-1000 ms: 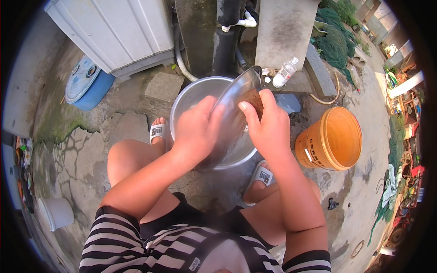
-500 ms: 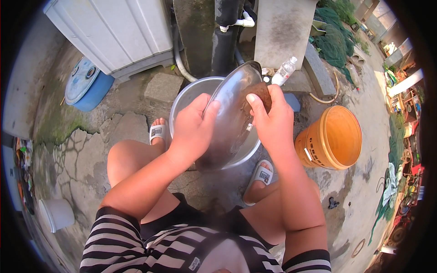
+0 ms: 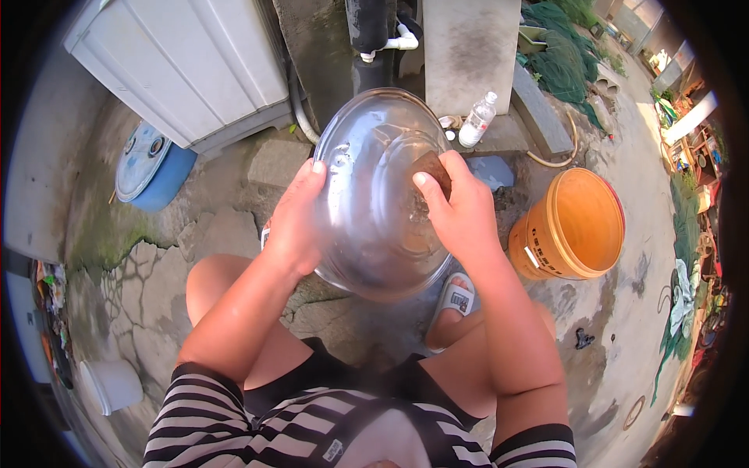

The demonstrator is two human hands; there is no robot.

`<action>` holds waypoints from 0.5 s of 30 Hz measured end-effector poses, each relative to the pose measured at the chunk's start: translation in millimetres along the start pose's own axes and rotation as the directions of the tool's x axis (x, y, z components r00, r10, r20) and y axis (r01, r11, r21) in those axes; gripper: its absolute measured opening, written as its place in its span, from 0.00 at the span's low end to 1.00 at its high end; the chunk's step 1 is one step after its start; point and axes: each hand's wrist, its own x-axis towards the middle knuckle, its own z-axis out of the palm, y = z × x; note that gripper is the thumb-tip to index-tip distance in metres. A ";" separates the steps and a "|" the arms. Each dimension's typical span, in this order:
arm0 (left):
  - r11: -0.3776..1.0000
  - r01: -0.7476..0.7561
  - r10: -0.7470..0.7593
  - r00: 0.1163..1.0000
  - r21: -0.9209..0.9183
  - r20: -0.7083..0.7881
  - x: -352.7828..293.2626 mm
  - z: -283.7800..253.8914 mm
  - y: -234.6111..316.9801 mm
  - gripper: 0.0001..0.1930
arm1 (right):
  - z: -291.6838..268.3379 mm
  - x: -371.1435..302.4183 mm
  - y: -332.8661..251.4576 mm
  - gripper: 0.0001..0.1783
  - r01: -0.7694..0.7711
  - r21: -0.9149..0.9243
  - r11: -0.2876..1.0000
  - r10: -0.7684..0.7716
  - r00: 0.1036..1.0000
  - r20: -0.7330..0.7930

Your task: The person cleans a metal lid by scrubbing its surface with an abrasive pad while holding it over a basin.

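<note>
A round, shiny, shallow lid is held up in front of me, facing me almost full-on. Whether it is metal or glass I cannot tell. My left hand is closed on its left rim, thumb over the edge. In my right hand a brown scrubbing pad is pinched under the thumb and pressed against the lid's right side. Brownish smears show on the surface near the pad. The large metal basin seen earlier is now mostly or wholly hidden behind the lid.
An orange bucket stands to the right. Beyond the lid are a clear plastic bottle and a stone slab. A blue drum and a white cabinet-like unit stand far left; a white bucket lies near left.
The lid has turned from a steep edge-on tilt to facing me and now covers the basin. My left hand has moved left with its rim; the right still presses the pad on it.
</note>
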 end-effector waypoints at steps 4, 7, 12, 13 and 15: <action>1.000 -0.014 0.012 0.994 0.015 0.107 -4.0 5.1 -0.4 0.20 | -4.3 1.6 -6.0 0.20 0.045 -0.143 0.989 -0.049 0.999 -0.023; 1.000 -0.013 0.011 0.993 0.020 0.121 -4.5 5.2 -3.2 0.21 | -1.5 1.2 -0.8 0.19 0.097 -0.186 0.978 -0.109 0.992 -0.055; 1.000 -0.020 0.018 0.994 0.010 0.108 -4.0 7.5 -4.5 0.21 | -4.7 1.4 -7.9 0.19 0.129 -0.277 0.952 -0.134 0.991 0.000; 0.999 -0.035 0.034 0.994 0.012 0.101 -3.4 7.1 -5.5 0.20 | -5.4 1.8 -9.0 0.19 0.126 -0.302 0.945 -0.122 0.992 0.030; 0.999 -0.051 0.049 0.994 0.014 0.093 -1.9 4.9 -7.3 0.19 | -3.8 3.5 -9.6 0.18 0.130 -0.315 0.940 -0.135 0.991 0.009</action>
